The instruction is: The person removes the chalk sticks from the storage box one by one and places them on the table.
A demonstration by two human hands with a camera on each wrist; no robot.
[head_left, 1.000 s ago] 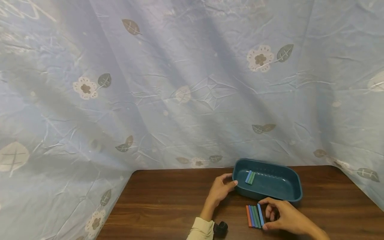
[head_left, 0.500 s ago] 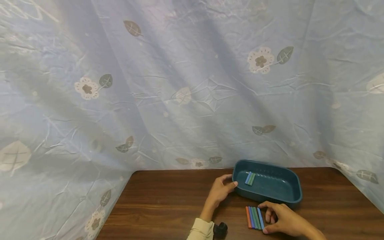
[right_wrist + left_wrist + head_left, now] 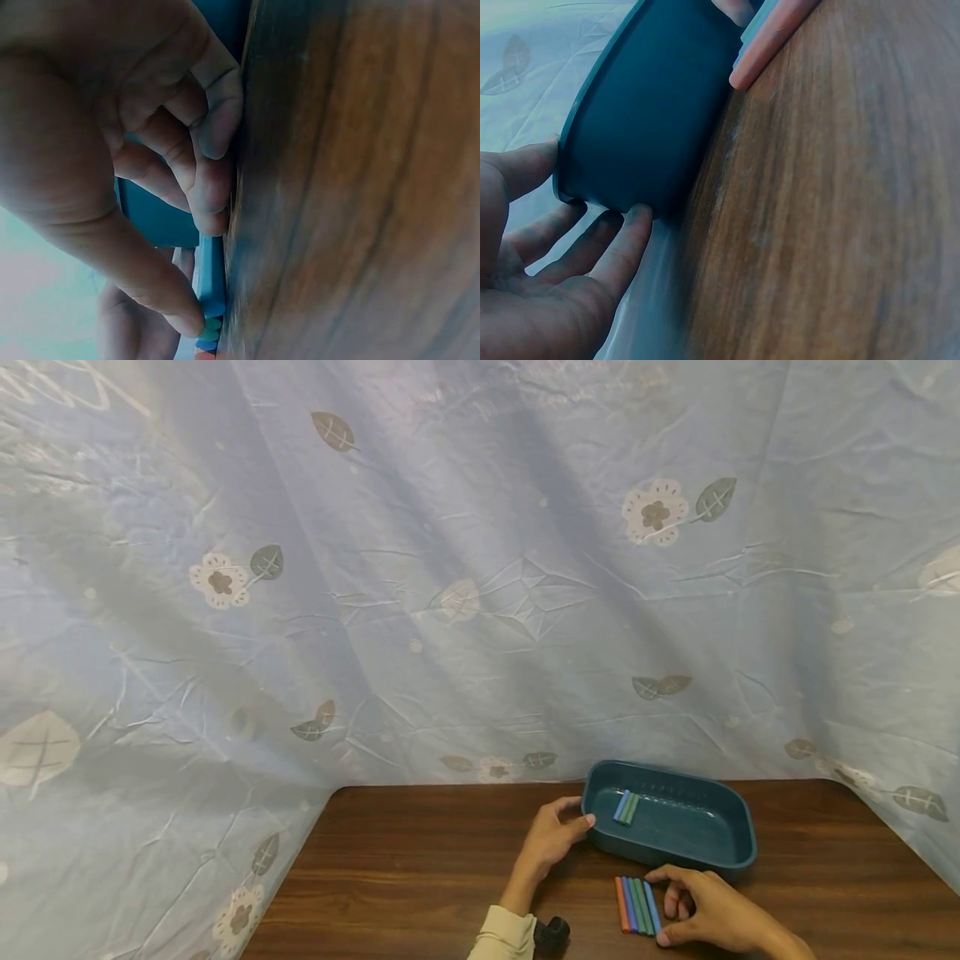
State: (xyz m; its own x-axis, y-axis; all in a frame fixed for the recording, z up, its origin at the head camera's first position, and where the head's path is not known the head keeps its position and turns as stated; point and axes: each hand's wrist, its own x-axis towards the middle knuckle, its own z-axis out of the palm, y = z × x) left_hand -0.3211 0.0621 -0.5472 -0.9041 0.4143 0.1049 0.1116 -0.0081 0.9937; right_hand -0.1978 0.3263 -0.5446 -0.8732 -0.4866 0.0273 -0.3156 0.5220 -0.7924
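In the head view my left hand [image 3: 551, 837] holds the left end of a dark teal plastic basin [image 3: 675, 853]. The left wrist view shows its thumb at the rim and its fingers against the basin's outer wall [image 3: 645, 105]. Below the basin lies a row of chalk-like sticks: an orange one [image 3: 622, 903], blue and green ones, and a light blue stick [image 3: 652, 907] on the right. My right hand [image 3: 708, 906] pinches the light blue stick by its two ends, index finger at the far end, thumb at the near end.
A few blue and green sticks [image 3: 626, 807] lie inside the basin at its left. The brown wooden table [image 3: 420, 852] stretches to the left, backed by a pale patterned curtain [image 3: 480, 635]. A black wrist camera [image 3: 551, 935] sits by the left sleeve.
The light blue stick, slightly apart at its near end from the row earlier, now lies nearly parallel beside the green ones. Both hands stay almost where they were.
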